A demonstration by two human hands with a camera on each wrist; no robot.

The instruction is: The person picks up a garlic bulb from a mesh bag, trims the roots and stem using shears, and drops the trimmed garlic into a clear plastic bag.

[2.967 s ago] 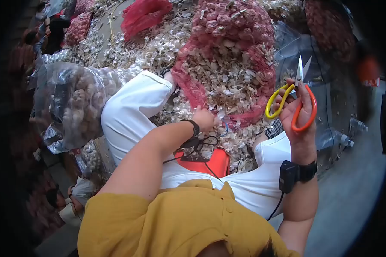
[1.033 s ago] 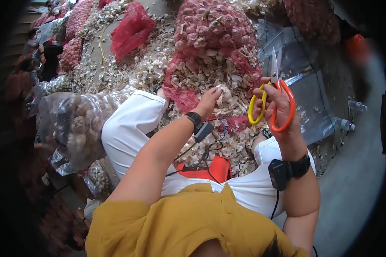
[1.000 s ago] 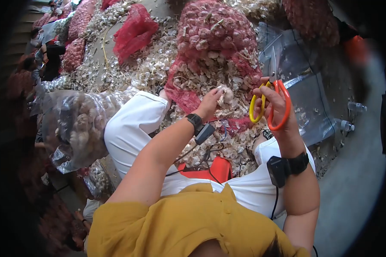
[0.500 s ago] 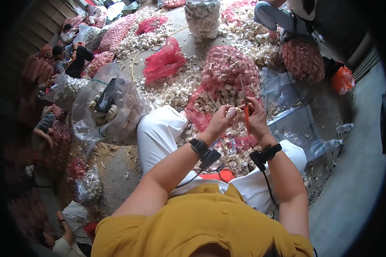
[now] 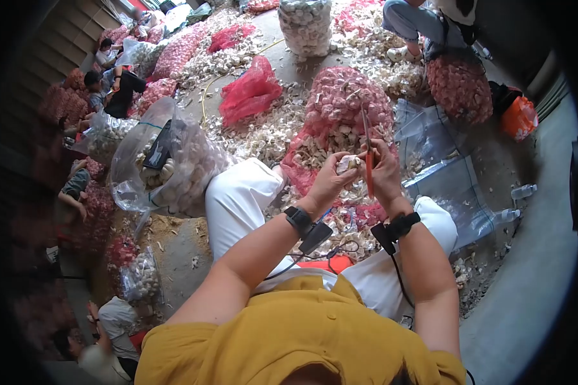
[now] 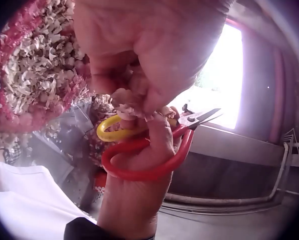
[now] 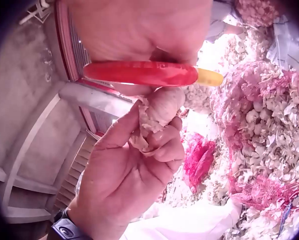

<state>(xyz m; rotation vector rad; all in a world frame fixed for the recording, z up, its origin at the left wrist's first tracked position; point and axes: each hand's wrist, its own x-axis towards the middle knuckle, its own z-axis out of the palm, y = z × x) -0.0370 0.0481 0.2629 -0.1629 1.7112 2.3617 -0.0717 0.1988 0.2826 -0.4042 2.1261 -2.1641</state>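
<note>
My left hand (image 5: pixel 326 183) pinches a garlic bulb (image 5: pixel 347 164) in front of my chest. Papery skin hangs loose from the bulb, seen close up in the right wrist view (image 7: pixel 165 106). Right beside it, my right hand (image 5: pixel 386 174) holds scissors (image 5: pixel 369 168) with one red and one yellow handle. Their blades point away from me, slightly parted in the left wrist view. Fingertips of the right hand reach up to the bulb. Beyond both hands lies a red mesh sack (image 5: pixel 343 99) of garlic, its mouth spilling bulbs and peels.
At my left knee stands a clear plastic bag (image 5: pixel 196 173) of garlic with a dark phone-like object (image 5: pixel 158 144) on top. Empty red netting (image 5: pixel 249 93) lies on the peel-strewn floor. Plastic sheeting (image 5: pixel 446 192) and bottles (image 5: pixel 524 191) are at right. Other people sit around.
My left hand has picked a garlic bulb from the sack's mouth and raised it. My right hand has brought the scissors leftward beside it. The head view has tilted up, showing more floor.
</note>
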